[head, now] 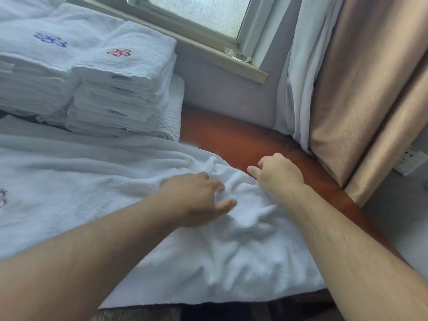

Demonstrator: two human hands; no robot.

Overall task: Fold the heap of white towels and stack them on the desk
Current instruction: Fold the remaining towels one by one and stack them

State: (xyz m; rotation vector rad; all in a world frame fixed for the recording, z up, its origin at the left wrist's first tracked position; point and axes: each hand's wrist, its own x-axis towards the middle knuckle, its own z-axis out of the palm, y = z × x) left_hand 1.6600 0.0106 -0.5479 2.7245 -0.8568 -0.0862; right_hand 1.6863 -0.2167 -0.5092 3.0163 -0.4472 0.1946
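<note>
Both sets of fingers are at the rumpled right end of a white towel. The left hand's fingers are bent loosely and spread apart from the thumb, tips touching the creased cloth. The right hand's fingers are curled under at the towel's far edge; whether they pinch it cannot be told. The towel lies spread over the reddish desk, wrinkled between the hands. Two stacks of folded towels stand behind it, below the window.
</note>
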